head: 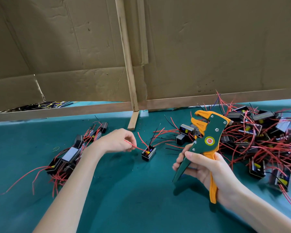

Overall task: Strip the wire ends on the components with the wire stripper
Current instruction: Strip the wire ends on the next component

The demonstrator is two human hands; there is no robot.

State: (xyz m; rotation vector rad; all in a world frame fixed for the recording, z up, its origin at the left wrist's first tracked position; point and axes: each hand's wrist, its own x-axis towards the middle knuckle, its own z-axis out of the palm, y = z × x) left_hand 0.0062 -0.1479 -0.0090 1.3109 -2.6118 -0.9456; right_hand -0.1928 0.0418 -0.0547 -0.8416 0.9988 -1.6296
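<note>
Left hand point(118, 140), centre-left of frame: forearm comes in from the bottom left, wrist bent, fingers curled. Thumb and fingertips pinch a red wire point(136, 147) near its free end. The wire runs right and down into a small black component point(148, 153) sitting on the green table top point(124, 190) at frame centre. More red and black leads stand up from the same component.

Right hand point(207, 167), lower right: forearm comes in from the bottom right corner. It grips the wire stripper point(207, 140) by its handles. The orange handle lies in the palm, the fingers wrap the green handle, and the thumb lies across the front. The handles are spread. The tool is held clear of the table with its head up, just right of the component and not touching the wire. The orange jaws at the top point left with a gap between them.

Around:
- Big tangled pile of components point(259, 132) with red leads at right of frame, behind and beside the stripper.
- Smaller group of components point(71, 153) at left, partly hidden by the left forearm.
- Thin rubber band point(55, 149) on the cloth near that group.
- Cardboard wall point(208, 47) fills the upper frame, with a wooden strip point(126, 64) leaning against it.
- Bundle of dark and yellow wires point(45, 105) at far left under the cardboard edge.
</note>
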